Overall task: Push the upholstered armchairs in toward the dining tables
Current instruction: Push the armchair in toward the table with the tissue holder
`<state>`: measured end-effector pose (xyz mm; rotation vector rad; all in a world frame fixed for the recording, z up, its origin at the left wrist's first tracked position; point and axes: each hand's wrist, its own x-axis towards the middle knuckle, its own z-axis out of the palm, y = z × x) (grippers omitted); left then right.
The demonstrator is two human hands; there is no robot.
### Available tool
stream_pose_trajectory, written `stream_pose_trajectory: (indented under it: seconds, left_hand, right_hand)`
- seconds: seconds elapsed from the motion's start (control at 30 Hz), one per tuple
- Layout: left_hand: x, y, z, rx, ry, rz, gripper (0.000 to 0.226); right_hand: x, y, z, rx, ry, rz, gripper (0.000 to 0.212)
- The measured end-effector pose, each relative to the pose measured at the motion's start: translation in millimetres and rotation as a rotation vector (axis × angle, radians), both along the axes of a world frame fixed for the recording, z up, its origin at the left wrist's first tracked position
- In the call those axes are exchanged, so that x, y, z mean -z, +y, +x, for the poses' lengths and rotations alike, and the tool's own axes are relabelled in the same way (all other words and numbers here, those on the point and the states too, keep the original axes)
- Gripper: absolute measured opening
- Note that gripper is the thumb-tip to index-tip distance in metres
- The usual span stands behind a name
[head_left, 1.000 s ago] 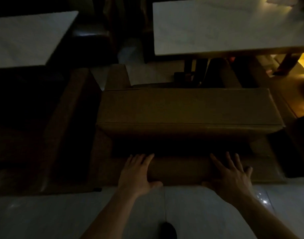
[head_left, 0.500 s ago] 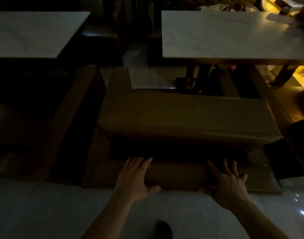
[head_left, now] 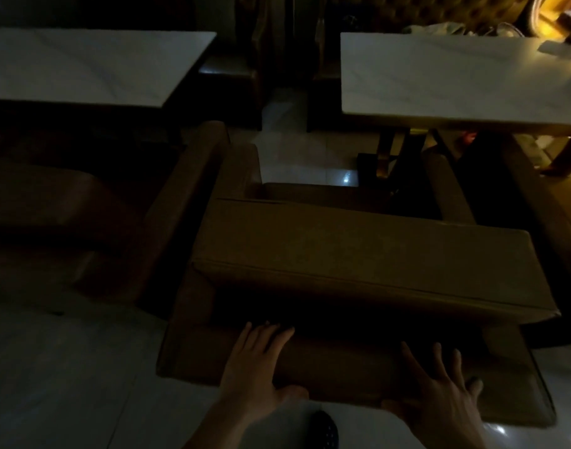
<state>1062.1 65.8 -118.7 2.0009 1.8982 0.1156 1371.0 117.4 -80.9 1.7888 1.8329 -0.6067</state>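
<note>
**Armchair mid-push, both palms on its backrest**

Armchair [head_left: 358,264] stood directly in front of the person, its broad brown back cushion nearest the camera and its armrests reaching forward toward the right dining table [head_left: 455,72]. The chair's front sat near that table's dark pedestal leg, yet it looked skewed: its left armrest pointed into the tiled aisle between the two tables rather than under the tabletop.

Left hand [head_left: 258,367] lay flat on the top rear edge of the backrest, fingers straight and together, thumb hooked over the near side. Right hand [head_left: 439,396] pressed the same edge further right, fingers spread and extended, thumb low on the near face. Neither hand curled round anything; both simply bore against the upholstery.

The step in hand appeared to be the push itself, with the chair only partly home. The next move probably called for a steady forward shove with more weight through the left hand, so that the chair would swing rightward and square up to the table, while minding the pedestal leg ahead.

A second armchair [head_left: 93,222] sat beside the left dining table [head_left: 83,66], dim and hard to read. A dark shoe [head_left: 323,431] showed on the pale floor tiles between the forearms.
</note>
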Motion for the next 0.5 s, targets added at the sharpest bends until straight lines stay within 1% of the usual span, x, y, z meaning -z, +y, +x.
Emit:
stream_pose_trajectory:
  seconds: [0.07,0.17,0.2,0.27,0.4,0.5]
  left_hand:
    - [1.2,3.0,-2.0,0.01,-0.006,-0.01,0.106]
    - [3.2,8.6,-4.5,0.027,-0.014,-0.034,0.108]
    - [3.0,10.6,-5.3,0.027,-0.016,-0.04,0.108]
    - [1.8,17.0,-7.3,0.032,-0.007,-0.062,0.107]
    - [1.2,38.4,-11.5,0.021,-0.005,-0.067,0.105]
    - [1.4,60.4,-14.7,0.018,0.009,-0.054,0.106]
  right_hand:
    - [-2.6,4.8,-2.4,0.022,-0.011,-0.023,0.123]
    - [-5.3,17.2,-6.1,0.05,-0.004,-0.072,0.143]
    - [-5.3,21.1,-7.7,0.06,0.002,-0.093,0.145]
    - [-6.1,27.6,-11.2,0.073,0.008,-0.105,0.143]
    - [-1.3,40.0,-13.0,0.044,0.022,-0.053,0.123]
    - [5.9,55.6,-13.2,-0.005,0.009,0.02,0.114]
